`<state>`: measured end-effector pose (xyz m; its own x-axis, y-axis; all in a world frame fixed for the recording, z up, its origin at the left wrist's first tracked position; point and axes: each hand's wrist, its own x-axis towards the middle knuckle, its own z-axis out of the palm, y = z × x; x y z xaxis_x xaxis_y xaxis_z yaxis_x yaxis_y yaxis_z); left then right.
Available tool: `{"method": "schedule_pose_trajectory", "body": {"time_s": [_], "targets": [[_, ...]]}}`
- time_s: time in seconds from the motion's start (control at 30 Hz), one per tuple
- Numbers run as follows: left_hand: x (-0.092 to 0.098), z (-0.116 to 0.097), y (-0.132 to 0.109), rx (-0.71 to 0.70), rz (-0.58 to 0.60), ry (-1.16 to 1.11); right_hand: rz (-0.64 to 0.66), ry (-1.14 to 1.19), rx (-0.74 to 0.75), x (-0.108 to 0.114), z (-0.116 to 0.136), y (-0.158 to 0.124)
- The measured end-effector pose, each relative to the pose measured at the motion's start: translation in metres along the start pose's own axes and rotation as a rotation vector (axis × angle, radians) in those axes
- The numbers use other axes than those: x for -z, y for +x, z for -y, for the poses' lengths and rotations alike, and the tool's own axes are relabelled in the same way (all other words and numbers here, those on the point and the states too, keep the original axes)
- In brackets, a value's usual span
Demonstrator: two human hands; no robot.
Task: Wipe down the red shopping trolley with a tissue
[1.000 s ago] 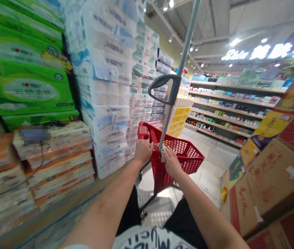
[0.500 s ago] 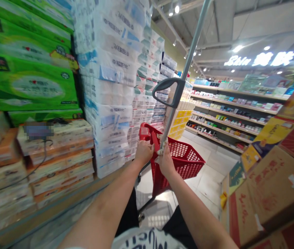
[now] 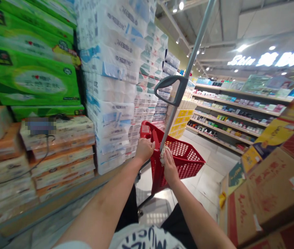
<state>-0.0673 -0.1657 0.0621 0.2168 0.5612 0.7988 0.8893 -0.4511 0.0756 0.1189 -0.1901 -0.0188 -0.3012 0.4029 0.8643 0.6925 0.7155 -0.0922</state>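
Observation:
A red shopping cart (image 3: 156, 173) with a perforated basket stands in front of me. My left hand (image 3: 144, 150) is closed around the left end of its handlebar, just below a red handle fitting (image 3: 145, 130). In my right hand (image 3: 170, 168) is a pale, crumpled cloth (image 3: 162, 158), pressed against the cart near the foot of a grey metal pole (image 3: 172, 119). The pole rises at a slant from the cart, with a dark grey loop grip (image 3: 180, 91) partway up. My right fingers lie over the cloth and hide part of it.
Stacked white paper packs (image 3: 114, 138) and green tissue packs (image 3: 39, 81) line the left side. A cable runs over lower tissue packs (image 3: 61, 159). Cardboard boxes (image 3: 279, 180) fill the right. Product shelves (image 3: 232, 110) stand behind the cart, on a pale tiled floor (image 3: 201, 180).
My right hand has slid slightly down and right with the cloth, off the pole's lower end. My left hand stays on the handlebar. The view has shifted a little.

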Motion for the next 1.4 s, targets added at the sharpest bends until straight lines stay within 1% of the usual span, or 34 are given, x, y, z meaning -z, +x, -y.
{"method": "schedule_pose_trajectory", "body": {"time_s": [0.17, 0.27, 0.33, 0.4, 0.47, 0.57, 0.63, 0.73, 0.77, 0.83, 0.93, 1.0, 1.07, 1.13, 1.17, 1.2, 1.27, 1.4], "targets": [[-0.001, 0.001, 0.002, -0.006, 0.010, 0.036, -0.015, 0.001, -0.021, 0.001, 0.002, 0.003], [0.000, 0.001, 0.002, -0.011, 0.015, 0.054, -0.012, -0.035, -0.076, 0.001, 0.000, -0.008], [0.000, 0.001, 0.002, -0.010, 0.018, 0.060, 0.054, -0.067, -0.106, 0.000, 0.000, -0.023], [0.001, 0.000, 0.002, -0.003, 0.017, 0.068, 0.141, -0.103, -0.105, -0.003, 0.002, -0.033], [0.001, -0.001, 0.002, -0.002, 0.015, 0.071, 0.191, -0.137, -0.077, -0.007, 0.005, -0.035], [0.001, -0.002, 0.003, -0.003, 0.010, 0.056, 0.239, -0.190, -0.024, -0.011, 0.010, -0.029], [0.001, -0.002, 0.003, 0.010, 0.014, 0.044, 0.351, -0.241, -0.018, -0.014, 0.012, -0.031], [-0.001, -0.001, 0.004, 0.010, 0.038, 0.048, 0.611, -0.316, -0.054, -0.020, 0.013, -0.047], [-0.002, 0.000, 0.003, 0.006, 0.047, 0.057, 0.679, -0.334, -0.072, -0.022, 0.014, -0.052], [-0.002, 0.002, 0.003, 0.006, 0.063, 0.075, 0.746, -0.351, -0.106, -0.026, 0.016, -0.059], [-0.001, 0.003, 0.006, 0.008, 0.096, 0.085, 0.764, -0.338, -0.142, -0.028, 0.018, -0.059], [0.001, 0.001, 0.010, -0.003, 0.152, 0.095, 0.793, -0.331, -0.177, -0.030, 0.018, -0.059], [0.002, -0.006, 0.017, -0.003, 0.244, 0.129, 0.819, -0.316, -0.211, -0.032, 0.016, -0.064], [0.000, -0.016, 0.022, 0.017, 0.322, 0.171, 0.798, -0.282, -0.236, -0.038, 0.013, -0.074], [-0.003, -0.021, 0.023, 0.026, 0.343, 0.178, 0.776, -0.262, -0.245, -0.041, 0.010, -0.080], [-0.006, -0.025, 0.024, 0.030, 0.347, 0.174, 0.754, -0.242, -0.253, -0.044, 0.008, -0.087], [-0.014, -0.030, 0.022, 0.016, 0.306, 0.142, 0.723, -0.203, -0.276, -0.049, 0.001, -0.100], [-0.029, -0.027, 0.017, -0.035, 0.174, 0.104, 0.736, -0.141, -0.362, -0.059, -0.016, -0.124]]}}
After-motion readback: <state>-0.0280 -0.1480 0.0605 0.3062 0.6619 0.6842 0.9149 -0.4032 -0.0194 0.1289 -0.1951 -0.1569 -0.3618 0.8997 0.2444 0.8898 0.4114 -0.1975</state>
